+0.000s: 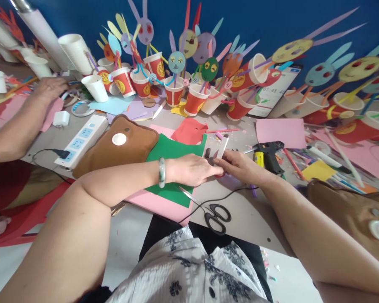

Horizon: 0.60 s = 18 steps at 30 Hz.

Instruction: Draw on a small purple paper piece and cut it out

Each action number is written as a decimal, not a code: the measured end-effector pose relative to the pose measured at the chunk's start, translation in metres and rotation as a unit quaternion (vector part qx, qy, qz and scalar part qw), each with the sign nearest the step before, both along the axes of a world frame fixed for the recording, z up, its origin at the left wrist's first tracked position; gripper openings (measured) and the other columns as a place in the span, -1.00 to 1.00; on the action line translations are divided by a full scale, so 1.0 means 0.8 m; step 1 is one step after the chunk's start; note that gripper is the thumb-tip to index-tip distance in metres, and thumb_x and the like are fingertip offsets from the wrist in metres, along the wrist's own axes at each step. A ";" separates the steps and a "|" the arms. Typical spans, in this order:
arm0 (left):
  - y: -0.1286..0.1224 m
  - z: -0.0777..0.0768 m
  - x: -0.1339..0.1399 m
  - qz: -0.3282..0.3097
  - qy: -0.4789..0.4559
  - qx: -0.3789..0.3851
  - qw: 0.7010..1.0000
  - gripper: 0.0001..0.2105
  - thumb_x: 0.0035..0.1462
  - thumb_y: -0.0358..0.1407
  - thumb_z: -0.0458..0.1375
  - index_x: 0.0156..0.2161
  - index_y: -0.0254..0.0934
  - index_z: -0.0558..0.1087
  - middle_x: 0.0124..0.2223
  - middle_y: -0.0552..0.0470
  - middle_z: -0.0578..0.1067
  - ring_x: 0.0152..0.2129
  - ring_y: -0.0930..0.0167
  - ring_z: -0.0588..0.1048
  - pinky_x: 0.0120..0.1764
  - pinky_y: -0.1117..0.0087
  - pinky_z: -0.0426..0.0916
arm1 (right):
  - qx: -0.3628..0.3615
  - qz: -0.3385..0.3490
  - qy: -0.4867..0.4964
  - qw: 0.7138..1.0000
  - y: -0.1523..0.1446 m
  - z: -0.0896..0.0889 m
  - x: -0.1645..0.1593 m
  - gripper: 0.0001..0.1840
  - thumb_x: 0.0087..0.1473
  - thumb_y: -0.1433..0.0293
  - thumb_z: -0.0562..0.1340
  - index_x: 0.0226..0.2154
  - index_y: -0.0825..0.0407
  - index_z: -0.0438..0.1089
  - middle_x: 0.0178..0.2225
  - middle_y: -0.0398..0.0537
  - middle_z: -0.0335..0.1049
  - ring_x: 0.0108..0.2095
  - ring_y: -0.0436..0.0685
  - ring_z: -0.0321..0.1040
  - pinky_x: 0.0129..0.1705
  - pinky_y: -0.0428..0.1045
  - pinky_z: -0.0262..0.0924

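Note:
My left hand [194,169], with a bangle on its wrist, reaches over green paper [173,151]. Its fingers are closed and meet my right hand's fingertips; what they pinch is hidden, though a bit of red shows beneath. My right hand [241,166] is closed around a slim white stick-shaped thing [222,147] that is dark at its upper end and stands tilted. Under the green sheet lies pink paper [164,206]. Open scissors [216,216] with black handles rest just below my hands, one blade touching the green sheet's edge.
A black glue gun [270,153] lies right of my hands, its cord crossing the table. Paper cups [197,99] with paper faces line the back. A brown cushion [113,145] and power strip [85,136] lie left. Another person's hand [50,90] is at far left.

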<state>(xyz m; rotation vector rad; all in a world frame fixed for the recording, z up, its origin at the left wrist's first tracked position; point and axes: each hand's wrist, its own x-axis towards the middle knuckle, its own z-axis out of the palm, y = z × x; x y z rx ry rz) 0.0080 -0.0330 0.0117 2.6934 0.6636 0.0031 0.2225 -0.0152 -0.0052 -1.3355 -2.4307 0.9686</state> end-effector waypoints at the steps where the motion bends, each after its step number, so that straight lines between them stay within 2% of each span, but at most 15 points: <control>1: 0.000 0.000 0.000 -0.001 0.002 0.003 1.000 -0.72 0.34 -0.33 -0.04 0.08 -0.24 0.40 -0.33 -0.06 0.54 -0.46 0.38 0.48 -0.45 0.37 0.14 | -0.001 0.000 0.000 1.000 0.000 -0.001 0.000 -0.58 0.23 0.05 0.06 -0.35 0.03 0.39 -0.53 -0.11 0.38 -0.51 0.08 0.25 -0.43 -0.02 0.08; 7: 0.000 -0.002 0.001 -0.001 0.009 0.012 1.000 -0.74 0.31 -0.37 -0.01 0.06 -0.26 0.39 -0.34 -0.06 0.53 -0.45 0.37 0.49 -0.45 0.37 0.15 | -0.006 0.010 0.008 1.000 0.000 -0.001 -0.003 -0.58 0.22 0.05 0.07 -0.40 0.03 0.36 -0.57 -0.14 0.33 -0.52 0.06 0.21 -0.43 -0.03 0.08; 13: -0.003 0.000 0.000 -0.007 0.016 0.028 0.999 -0.73 0.33 -0.38 -0.04 0.07 -0.28 0.37 -0.35 -0.07 0.52 -0.47 0.38 0.47 -0.49 0.36 0.08 | -0.050 0.029 0.027 0.998 0.001 -0.002 -0.003 -0.58 0.21 0.05 0.09 -0.35 0.04 0.39 -0.52 -0.14 0.35 -0.48 0.08 0.23 -0.40 -0.02 0.13; 18: -0.004 0.000 0.000 -0.012 0.020 0.033 0.999 -0.73 0.32 -0.40 -0.05 0.05 -0.29 0.38 -0.38 -0.06 0.51 -0.51 0.39 0.44 -0.50 0.35 0.01 | -0.034 0.018 0.014 0.999 0.001 -0.003 -0.004 -0.60 0.19 0.05 0.09 -0.41 0.02 0.34 -0.57 -0.18 0.24 -0.51 0.06 0.16 -0.41 -0.02 0.07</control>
